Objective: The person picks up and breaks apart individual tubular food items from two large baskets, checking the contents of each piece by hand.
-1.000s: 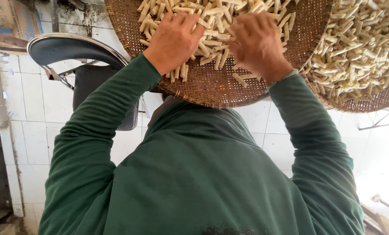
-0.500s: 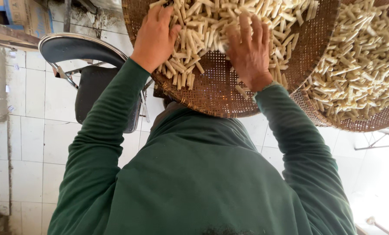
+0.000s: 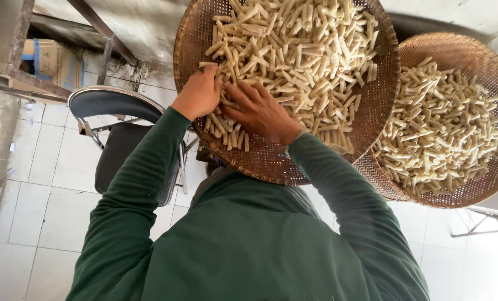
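Hands lie side by side on pale dough sticks (image 3: 293, 56) in the near woven tray (image 3: 271, 161), left hand (image 3: 197, 95) with fingers curled over some, right hand (image 3: 260, 111) with fingers spread flat, beside a second filled tray (image 3: 483, 192).

Both your green-sleeved arms reach forward and bend inward, your left hand (image 3: 199, 95) loosely curled with its knuckles up, your right hand (image 3: 260, 111) flat with fingers spread, the two hands nearly touching.
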